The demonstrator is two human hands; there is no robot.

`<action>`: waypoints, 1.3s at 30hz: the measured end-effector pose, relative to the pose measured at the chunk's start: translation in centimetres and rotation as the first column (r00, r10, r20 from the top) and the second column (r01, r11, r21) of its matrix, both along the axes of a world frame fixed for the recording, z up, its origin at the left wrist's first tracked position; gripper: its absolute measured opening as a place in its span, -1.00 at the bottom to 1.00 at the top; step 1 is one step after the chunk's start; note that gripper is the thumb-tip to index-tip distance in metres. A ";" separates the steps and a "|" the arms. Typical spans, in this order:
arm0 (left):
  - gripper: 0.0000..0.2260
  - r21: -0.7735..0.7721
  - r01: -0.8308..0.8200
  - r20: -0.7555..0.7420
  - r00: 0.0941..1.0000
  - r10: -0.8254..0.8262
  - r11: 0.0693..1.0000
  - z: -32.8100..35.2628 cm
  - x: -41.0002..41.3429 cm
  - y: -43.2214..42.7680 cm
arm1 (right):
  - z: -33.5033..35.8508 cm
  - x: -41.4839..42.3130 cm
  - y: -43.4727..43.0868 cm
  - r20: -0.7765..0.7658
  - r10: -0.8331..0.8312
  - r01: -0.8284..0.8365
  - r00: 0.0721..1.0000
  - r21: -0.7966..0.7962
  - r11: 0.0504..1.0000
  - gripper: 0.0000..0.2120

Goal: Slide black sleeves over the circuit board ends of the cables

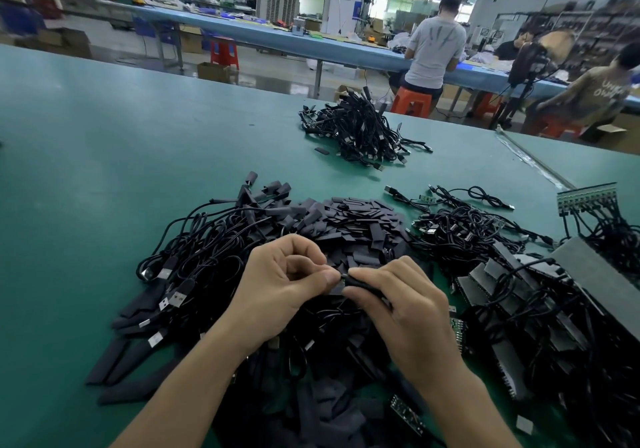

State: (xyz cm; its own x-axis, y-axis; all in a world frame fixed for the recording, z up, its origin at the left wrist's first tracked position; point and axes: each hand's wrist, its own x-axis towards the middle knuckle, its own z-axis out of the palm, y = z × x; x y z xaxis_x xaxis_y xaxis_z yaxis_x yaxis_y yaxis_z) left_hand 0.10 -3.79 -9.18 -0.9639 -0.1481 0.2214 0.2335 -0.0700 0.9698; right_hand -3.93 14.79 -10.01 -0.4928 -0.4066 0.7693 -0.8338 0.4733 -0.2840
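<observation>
Both hands meet low in the middle, above a big heap of black things on the green worktop (104,142). The left hand (282,286) has its fingers (304,257) curled, and its thumb and a finger pinch one end of a black sleeve (348,282). The right hand (401,303) pinches the other end between thumb and first finger. Whether a board sits inside the sleeve cannot be told. A pile of loose sleeves (356,219) lies just behind the hands. Cables with silver plugs (194,250) lie to the left. Cables with little green boards (464,229) lie to the right. Another cable pile (360,128) sits farther back, well apart.
</observation>
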 end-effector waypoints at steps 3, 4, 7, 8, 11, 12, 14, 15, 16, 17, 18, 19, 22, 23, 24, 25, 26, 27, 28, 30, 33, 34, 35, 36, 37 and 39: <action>-0.78 -0.015 0.015 0.001 1.000 -0.015 1.000 0.0 -0.1 -0.2 | 0.2 0.1 -0.1 -0.020 0.025 -0.025 0.999 0.035 0.999 -0.76; -0.80 -0.016 0.032 0.006 0.999 -0.032 0.999 0.0 0.0 -0.2 | 0.3 0.1 -0.1 -0.022 0.040 -0.038 0.999 0.057 0.998 -0.76; -0.87 -0.003 0.081 0.027 0.996 -0.081 0.997 0.1 0.1 -0.4 | 0.3 0.1 -0.2 0.046 0.048 -0.052 0.998 0.077 0.996 -0.79; -0.87 -0.003 0.085 0.033 0.996 -0.085 0.996 0.1 0.1 -0.5 | 0.3 0.1 -0.2 0.074 0.042 -0.047 0.996 0.072 0.996 -0.79; -0.84 0.002 0.084 0.033 0.996 -0.084 0.997 0.2 0.1 -0.4 | 0.2 0.2 -0.2 0.084 0.032 -0.038 0.996 0.070 0.997 -0.78; -0.83 0.010 0.082 0.029 0.996 -0.083 0.997 0.2 0.0 -0.4 | 0.2 0.3 -0.4 0.071 0.028 -0.033 0.997 0.067 0.997 -0.77; -0.83 0.038 0.070 0.018 0.997 -0.071 0.997 0.2 0.0 -0.3 | 0.1 0.5 -0.5 0.057 0.019 -0.020 0.998 0.027 0.999 -0.75; -0.83 0.048 0.062 0.012 0.998 -0.062 0.997 0.3 0.0 -0.3 | 0.1 0.5 -0.5 0.061 0.011 -0.011 0.998 -0.003 1.000 -0.75; -0.83 0.046 0.052 0.011 0.999 -0.053 0.998 0.3 0.0 -0.3 | 0.2 0.5 -0.4 0.080 0.002 0.000 0.997 -0.036 0.999 -0.74; -0.82 0.032 0.041 0.011 0.999 -0.041 0.999 0.3 0.0 -0.3 | 0.3 0.5 -0.3 0.113 -0.001 0.009 0.994 -0.072 0.997 -0.71; -0.82 0.017 0.033 0.011 0.999 -0.033 0.999 0.4 0.1 -0.4 | 0.4 0.5 -0.2 0.152 0.004 0.014 0.988 -0.113 0.993 -0.68; -0.82 0.010 0.028 0.012 1.000 -0.028 1.000 0.4 0.1 -0.4 | 0.5 0.5 -0.1 0.194 0.017 0.014 0.981 -0.157 0.988 -0.67; -0.81 0.025 0.026 0.016 1.000 -0.027 0.999 0.4 0.0 -0.3 | 0.8 0.6 0.0 0.373 0.122 0.001 0.920 -0.312 0.950 -0.68; -0.81 0.033 0.032 0.018 0.999 -0.033 0.999 0.4 0.0 -0.3 | 0.9 0.6 0.0 0.442 0.194 -0.016 0.876 -0.375 0.927 -0.69; -0.81 0.040 0.041 0.021 0.999 -0.042 0.998 0.4 0.0 -0.3 | 0.8 0.7 -0.1 0.483 0.263 -0.037 0.835 -0.428 0.903 -0.69; -0.82 0.048 0.053 0.022 0.998 -0.054 0.997 0.4 0.0 -0.3 | 0.8 0.8 -0.2 0.501 0.320 -0.062 0.804 -0.464 0.884 -0.70; -0.82 0.054 0.067 0.024 0.997 -0.068 0.996 0.4 0.0 -0.3 | 0.8 0.9 -0.4 0.513 0.365 -0.090 0.777 -0.483 0.871 -0.70; -0.82 0.059 0.080 0.026 0.996 -0.082 0.995 0.4 0.1 -0.3 | 0.8 1.0 -0.6 0.522 0.397 -0.112 0.755 -0.493 0.863 -0.70; -0.83 0.063 0.092 0.028 0.995 -0.094 0.994 0.4 0.1 -0.3 | 0.8 1.1 -0.8 0.525 0.411 -0.124 0.745 -0.496 0.859 -0.70; -0.83 0.069 0.104 0.033 0.994 -0.106 0.992 0.5 0.2 -0.3 | 0.8 1.1 -1.0 0.522 0.401 -0.116 0.752 -0.495 0.861 -0.73; -0.84 0.058 0.089 0.027 0.996 -0.090 0.994 0.6 0.2 -0.2 | 0.8 1.2 -1.0 0.506 0.366 -0.087 0.781 -0.492 0.866 -0.78; -0.85 0.056 0.085 0.023 0.996 -0.087 0.995 0.6 0.2 -0.2 | 0.8 1.2 -1.0 0.499 0.358 -0.082 0.789 -0.492 0.867 -0.78; -0.87 0.057 0.085 0.019 0.996 -0.087 0.995 0.7 0.2 -0.1 | 0.8 1.2 -1.0 0.495 0.355 -0.077 0.793 -0.497 0.864 -0.77; -0.88 0.059 0.089 0.017 0.996 -0.090 0.994 0.7 0.2 -0.1 | 0.8 1.3 -1.1 0.493 0.355 -0.072 0.794 -0.505 0.860 -0.77; -0.88 0.059 0.093 0.017 0.995 -0.095 0.994 0.8 0.3 -0.1 | 0.8 1.2 -1.2 0.493 0.359 -0.069 0.793 -0.512 0.856 -0.77; -0.88 0.047 0.104 0.018 0.994 -0.105 0.993 0.8 0.4 -0.2 | 0.7 1.2 -1.2 0.500 0.365 -0.070 0.785 -0.513 0.855 -0.77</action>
